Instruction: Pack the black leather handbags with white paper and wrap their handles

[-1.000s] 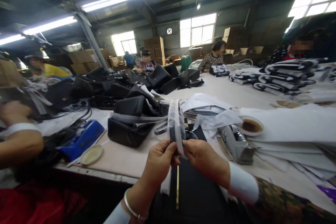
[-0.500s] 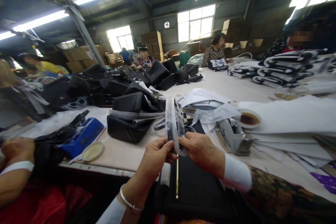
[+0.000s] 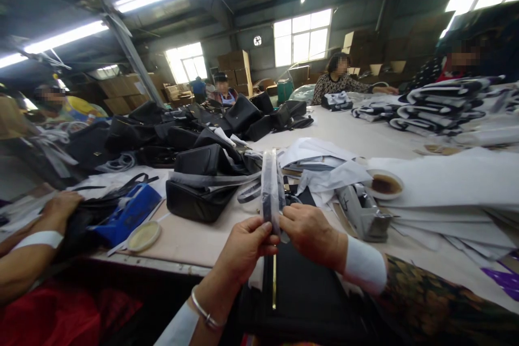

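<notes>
Left hand (image 3: pixel 245 246), right hand (image 3: pixel 310 232): fingers closed, pinching lower end of plastic-wrapped strap (image 3: pixel 271 186), held upright over black bag (image 3: pixel 300 292) at surface (image 3: pixel 194 238) edge. Since half-second ago: pinch points closer together, strap loop narrower. Co-worker's hand (image 3: pixel 60 208) moved up onto surface at left.

Both hands, left hand (image 3: pixel 245 246) and right hand (image 3: pixel 310 232), pinch a strap (image 3: pixel 270 189) (plastic-wrapped) upright above the tabletop (image 3: pixel 190 240), black bag (image 3: pixel 203 189) beyond.
</notes>
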Available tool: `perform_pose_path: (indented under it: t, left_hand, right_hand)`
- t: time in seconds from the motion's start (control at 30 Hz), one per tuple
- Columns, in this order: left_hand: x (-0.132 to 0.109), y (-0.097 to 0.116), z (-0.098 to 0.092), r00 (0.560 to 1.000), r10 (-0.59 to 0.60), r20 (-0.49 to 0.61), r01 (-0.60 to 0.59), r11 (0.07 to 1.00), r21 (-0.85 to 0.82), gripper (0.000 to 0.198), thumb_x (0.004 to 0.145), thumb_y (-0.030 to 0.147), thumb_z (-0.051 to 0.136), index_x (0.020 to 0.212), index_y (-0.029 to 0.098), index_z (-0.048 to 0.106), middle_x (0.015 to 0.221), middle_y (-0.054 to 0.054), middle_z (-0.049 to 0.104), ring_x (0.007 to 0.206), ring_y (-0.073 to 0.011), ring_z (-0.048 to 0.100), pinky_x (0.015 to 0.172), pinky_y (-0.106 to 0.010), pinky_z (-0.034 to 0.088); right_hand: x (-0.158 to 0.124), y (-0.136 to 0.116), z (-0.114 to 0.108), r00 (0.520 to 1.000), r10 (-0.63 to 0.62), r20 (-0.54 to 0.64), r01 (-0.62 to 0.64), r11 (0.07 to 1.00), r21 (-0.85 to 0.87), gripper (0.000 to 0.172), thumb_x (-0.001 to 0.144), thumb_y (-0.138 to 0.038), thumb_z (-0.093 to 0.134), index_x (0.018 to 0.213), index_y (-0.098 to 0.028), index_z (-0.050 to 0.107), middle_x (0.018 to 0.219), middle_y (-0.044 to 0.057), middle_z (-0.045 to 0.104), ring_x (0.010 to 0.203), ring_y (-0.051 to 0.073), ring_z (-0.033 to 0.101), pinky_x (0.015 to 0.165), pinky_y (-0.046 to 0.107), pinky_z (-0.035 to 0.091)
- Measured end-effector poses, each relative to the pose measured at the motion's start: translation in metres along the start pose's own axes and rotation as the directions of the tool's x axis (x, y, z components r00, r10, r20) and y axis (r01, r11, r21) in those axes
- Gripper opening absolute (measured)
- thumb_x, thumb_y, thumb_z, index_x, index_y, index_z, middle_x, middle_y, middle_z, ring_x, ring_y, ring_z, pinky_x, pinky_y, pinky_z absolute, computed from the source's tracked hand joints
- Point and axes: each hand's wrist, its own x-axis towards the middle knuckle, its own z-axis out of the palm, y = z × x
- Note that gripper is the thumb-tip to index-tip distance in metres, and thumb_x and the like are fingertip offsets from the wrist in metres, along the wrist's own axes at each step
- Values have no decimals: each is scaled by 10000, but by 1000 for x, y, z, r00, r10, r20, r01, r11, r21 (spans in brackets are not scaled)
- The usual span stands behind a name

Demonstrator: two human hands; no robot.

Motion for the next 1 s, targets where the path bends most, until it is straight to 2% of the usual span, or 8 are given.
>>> perform_pose_path:
  t: [0.13, 0.27, 0.37, 0.47, 0.6, 0.67, 0.83, 1.0]
  left_hand:
    - [0, 1, 2, 1000, 5, -8, -6, 1000, -6, 469, 593, 385, 945, 883, 112, 696, 726, -23, 681, 555, -92, 633, 446, -159, 525]
    - [2, 2, 0, 998, -22, 53, 22, 1000, 8, 497, 609, 368, 939, 956, 119, 685, 767, -23, 688, 523, -75, 620, 418, -141, 496]
    - [3, 1, 0, 993, -73, 92, 65, 994, 82, 481, 649, 428, 908, 928, 90, 709, 814, -72, 709, 548, -91, 644, 423, -147, 507]
    - [0, -1, 5, 993, -84, 87, 69, 985, 157, 487, 725, 508, 834, 923, 76, 725, 868, -115, 726, 589, -124, 680, 450, -178, 544]
    - [-4, -1, 9, 990, -97, 102, 82, 986, 143, 438, 808, 484, 767, 966, 79, 717, 891, -127, 726, 635, -151, 705, 475, -211, 580]
    - [-5, 0, 7, 983, -122, 137, 108, 989, 104, 386, 829, 437, 756, 973, 82, 710, 913, -129, 717, 676, -171, 722, 481, -228, 596]
    - [-5, 9, 0, 960, -184, 209, 182, 983, 30, 290, 852, 351, 733, 958, 83, 700, 867, -110, 680, 710, -209, 742, 477, -264, 613]
    - [-4, 9, 7, 964, -187, 190, 169, 980, 104, 294, 865, 364, 702, 975, 93, 675, 859, -106, 681, 693, -197, 731, 474, -255, 600]
  right_hand:
    - [0, 3, 1, 995, -65, -77, 70, 995, 66, 123, 874, -73, 533, 882, -169, 610, 771, 37, 632, 676, 180, 519, 619, 323, 339]
    - [-1, 2, 4, 990, -40, -132, 62, 984, 169, 162, 861, -49, 499, 924, -170, 586, 766, 37, 649, 678, 178, 564, 631, 309, 388]
    - [-1, 0, 7, 984, 4, -177, 35, 975, 218, 238, 887, -76, 487, 1106, -135, 561, 754, 36, 675, 662, 182, 593, 623, 306, 410]
    - [-1, -1, 10, 978, 19, -209, 17, 986, 165, 340, 906, -98, 477, 1244, -82, 514, 761, 50, 700, 656, 191, 611, 597, 310, 397]
    - [-2, -3, 9, 989, 5, -150, 8, 996, 88, 78, 907, -120, 528, 887, -152, 595, 692, 29, 651, 596, 171, 557, 575, 321, 348]
    - [-2, -3, 8, 993, -9, -120, 15, 998, 56, 131, 899, -135, 564, 777, -180, 565, 684, 22, 628, 595, 167, 536, 577, 326, 329]
    - [-2, -5, 4, 990, -54, -134, 50, 998, -31, 174, 918, -117, 538, 760, -187, 555, 668, 28, 601, 591, 175, 504, 572, 335, 292]
    - [-4, -10, 12, 992, -15, -129, 10, 999, -41, 157, 915, -145, 542, 765, -184, 570, 653, 40, 605, 585, 178, 519, 559, 332, 289]
